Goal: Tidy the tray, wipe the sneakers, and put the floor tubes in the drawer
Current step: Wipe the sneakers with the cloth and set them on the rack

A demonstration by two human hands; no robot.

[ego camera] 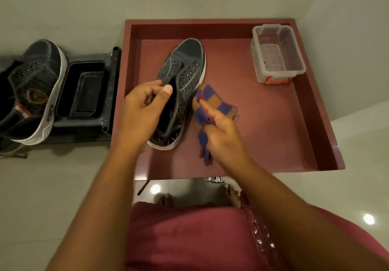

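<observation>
Sneaker mid-drawer, toe toward far edge. Left hand pinching tongue. Right hand gripping cloth just beside sneaker's right flank, apparently touching; nearer for wiping.

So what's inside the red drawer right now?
Inside the red drawer: a dark sneaker held by the left hand, a checked cloth in the right hand, a clear plastic box. The hands and forearms cover some floor.

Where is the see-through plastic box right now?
In the head view the clear plastic box sits in the far right corner of the red drawer, beyond the right hand with the cloth, and apart from the sneaker.
</observation>
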